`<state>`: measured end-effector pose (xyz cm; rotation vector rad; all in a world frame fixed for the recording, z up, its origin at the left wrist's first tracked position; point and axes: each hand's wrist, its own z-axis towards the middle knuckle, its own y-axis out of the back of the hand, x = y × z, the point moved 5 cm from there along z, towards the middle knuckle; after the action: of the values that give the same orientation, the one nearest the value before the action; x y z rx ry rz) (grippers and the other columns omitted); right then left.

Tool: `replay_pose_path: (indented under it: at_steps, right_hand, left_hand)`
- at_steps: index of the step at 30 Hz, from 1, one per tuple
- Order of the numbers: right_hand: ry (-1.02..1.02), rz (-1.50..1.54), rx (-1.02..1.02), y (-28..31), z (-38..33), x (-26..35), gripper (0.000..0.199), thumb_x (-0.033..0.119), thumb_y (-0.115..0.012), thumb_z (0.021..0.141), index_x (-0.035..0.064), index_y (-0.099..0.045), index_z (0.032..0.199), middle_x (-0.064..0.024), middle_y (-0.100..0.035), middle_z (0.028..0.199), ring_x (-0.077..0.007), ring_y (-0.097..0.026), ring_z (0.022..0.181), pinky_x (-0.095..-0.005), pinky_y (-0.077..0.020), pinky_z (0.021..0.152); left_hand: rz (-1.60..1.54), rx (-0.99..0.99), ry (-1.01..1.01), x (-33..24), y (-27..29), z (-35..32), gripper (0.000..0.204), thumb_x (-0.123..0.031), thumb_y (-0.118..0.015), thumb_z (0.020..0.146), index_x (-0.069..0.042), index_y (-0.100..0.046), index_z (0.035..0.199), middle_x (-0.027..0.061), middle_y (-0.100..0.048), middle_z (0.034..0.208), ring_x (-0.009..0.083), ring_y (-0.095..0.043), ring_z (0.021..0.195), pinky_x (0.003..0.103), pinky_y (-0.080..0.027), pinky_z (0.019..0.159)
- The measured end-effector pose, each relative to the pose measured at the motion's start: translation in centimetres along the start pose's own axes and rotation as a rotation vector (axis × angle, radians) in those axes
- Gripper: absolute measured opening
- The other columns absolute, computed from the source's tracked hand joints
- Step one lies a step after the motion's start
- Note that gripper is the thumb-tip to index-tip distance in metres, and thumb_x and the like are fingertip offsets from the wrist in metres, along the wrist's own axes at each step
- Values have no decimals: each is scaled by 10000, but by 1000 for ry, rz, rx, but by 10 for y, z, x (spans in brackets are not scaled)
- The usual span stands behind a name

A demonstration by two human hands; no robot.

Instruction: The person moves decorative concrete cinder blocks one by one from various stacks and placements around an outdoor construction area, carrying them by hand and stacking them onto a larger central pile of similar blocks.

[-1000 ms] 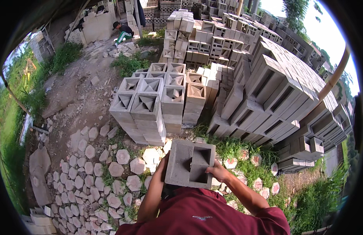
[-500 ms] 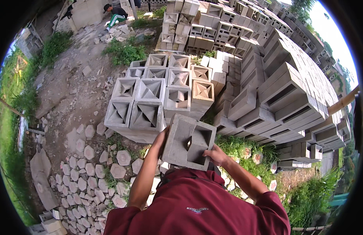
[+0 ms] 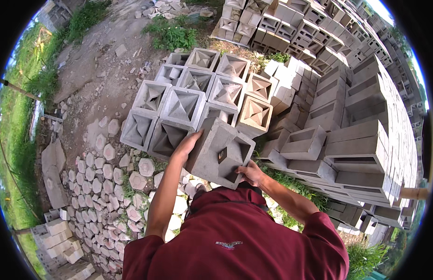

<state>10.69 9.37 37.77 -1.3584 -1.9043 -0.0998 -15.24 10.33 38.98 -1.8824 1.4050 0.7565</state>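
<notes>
A grey concrete breeze block [image 3: 203, 156] with a square hollow face and a raised inner shape is held in front of my body, tilted. My left hand [image 3: 187, 145] grips its left side, fingers along the upper edge. My right hand [image 3: 250, 174] clasps the lower right rim, with fingers reaching into the hollow. Just beyond it stands a cluster of similar grey blocks [image 3: 183, 107], patterned faces upward. The held block covers part of the nearest ones; whether it touches them I cannot tell. A tan block [image 3: 254, 114] sits at the cluster's right side.
Tall stacks of hollow blocks [image 3: 354, 140] rise close on the right, with more stacks [image 3: 300, 23] at the back. Hexagonal pavers [image 3: 104, 191] lie on the ground at left. Lighter blocks [image 3: 62, 240] are piled lower left. Rubble [image 3: 167, 7] and plants [image 3: 172, 33] are farther off.
The held block has moved forward and now overlaps the near blocks of the cluster. Both hands keep their hold. My view has tilted and shifted, and the seated person has left it.
</notes>
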Motion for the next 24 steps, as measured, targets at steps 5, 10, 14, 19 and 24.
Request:
replay_pose_path:
  at_steps: [5, 10, 14, 19, 24]
  right_hand:
    - [34, 62, 80, 54, 48, 11, 369, -14, -588, 757, 13, -482, 1109, -69, -588, 852, -166, -593, 635, -336, -553, 533]
    - [60, -35, 38, 73, 78, 52, 429, -17, -587, 753, 33, -447, 1155, -72, -584, 880, -162, -593, 708, -331, -545, 529]
    - [159, -180, -12, 95, 101, 68, 504, -19, -595, 749, 63, -400, 1206, -97, -572, 957, -204, -603, 807, -383, -567, 558]
    - [19, -209, -20, 117, 135, 71, 607, -35, -612, 737, 95, -337, 1261, -132, -532, 1086, -283, -579, 947, -459, -573, 614]
    - [52, -170, -2, 125, 182, 67, 643, -50, -612, 721, 82, -308, 1272, -143, -521, 1066, -286, -568, 901, -481, -563, 588]
  left_hand:
    - [180, -338, -91, -36, 7, -26, 686, -513, -481, 893, 25, -431, 1315, 155, -478, 1302, 250, -429, 1211, 432, -332, 1010]
    - [-1042, -100, 196, 27, -72, -17, 716, -570, -375, 873, -91, -313, 1402, 152, -330, 1432, 428, -266, 1315, 744, -162, 952]
    - [-1256, 29, 42, 39, -86, 31, 675, -520, -254, 894, -83, -310, 1405, 158, -312, 1446, 425, -221, 1342, 748, -122, 957]
    - [-1332, -80, 153, 56, -89, 75, 645, -488, -223, 909, -95, -306, 1413, 161, -280, 1466, 434, -193, 1351, 739, -55, 969]
    - [-1379, -48, -183, 39, -82, 111, 669, -538, -173, 917, -98, -315, 1401, 125, -291, 1464, 374, -256, 1340, 676, -145, 1016]
